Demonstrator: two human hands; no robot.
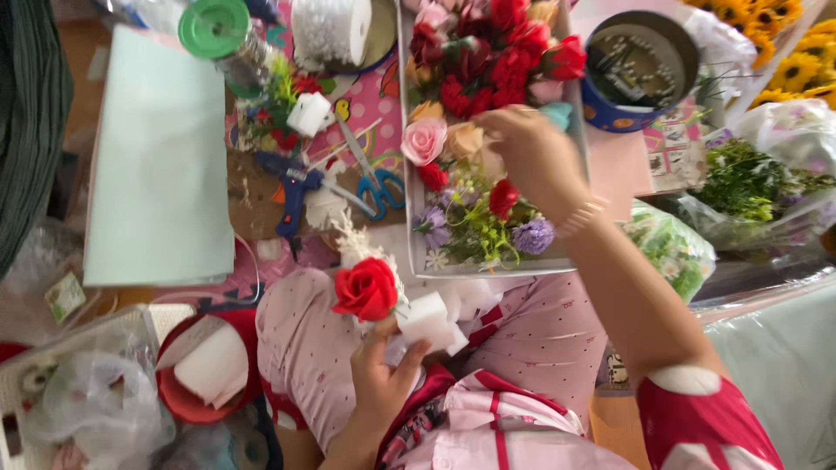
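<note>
My left hand (379, 379) is over my lap, gripping a white foam block (427, 320). A red artificial rose (366, 289) and a pale dried sprig stand in the block. My right hand (531, 152) reaches into a white tray (488, 268) full of artificial flowers. Its fingers curl down among them beside a peach rose (466, 139) and a pink rose (423, 139). A small teal piece (557, 114) shows at its fingertips. Whether that hand grips anything is hidden by the blooms.
Left of the tray lie a blue glue gun (292, 196), blue-handled scissors (374, 178) and a pale green sheet (157, 157). A blue round tin (640, 65), sunflowers (784, 43) and bagged greenery (670, 248) are at the right. A red bowl (174, 396) holding white foam sits lower left.
</note>
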